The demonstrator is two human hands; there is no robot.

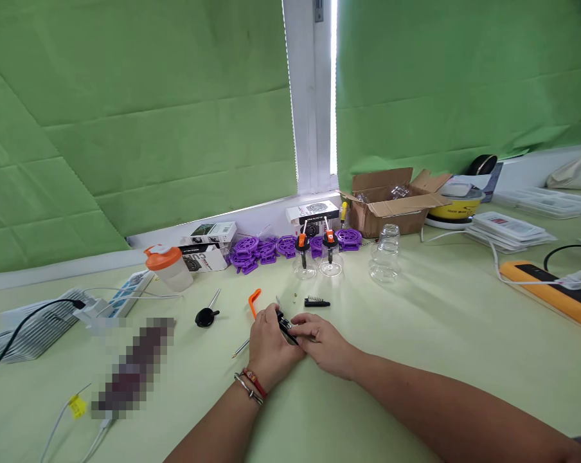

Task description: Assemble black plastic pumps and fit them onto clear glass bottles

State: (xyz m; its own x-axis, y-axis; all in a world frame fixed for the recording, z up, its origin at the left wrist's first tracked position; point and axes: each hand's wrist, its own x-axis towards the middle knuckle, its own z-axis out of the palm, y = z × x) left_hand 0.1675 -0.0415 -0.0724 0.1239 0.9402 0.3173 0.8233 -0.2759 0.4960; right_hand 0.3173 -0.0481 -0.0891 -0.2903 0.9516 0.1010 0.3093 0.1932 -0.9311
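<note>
My left hand [274, 344] is closed around a long black plastic part [285, 323] with small metallic-looking details. On the same part's near end, the fingers of my right hand [326, 344] are pinched; what lies right under the fingertips is hidden. An orange curved piece [254, 301] lies just beyond my left hand, and a thin metal rod [241, 348] pokes out beside it. Farther out, a black piece with a coil spring [317, 302] rests on the table near some tiny bits. To the left is a round black part with a metal spike [206, 316].
Two clear domes with black and orange tops [330, 257] stand near purple plastic discs [246, 247]. Stacked clear cups [385, 254], a cardboard box [391, 212], and an orange-lidded bottle [168, 267] line the back. An orange power strip [551, 292] lies right; cables run left.
</note>
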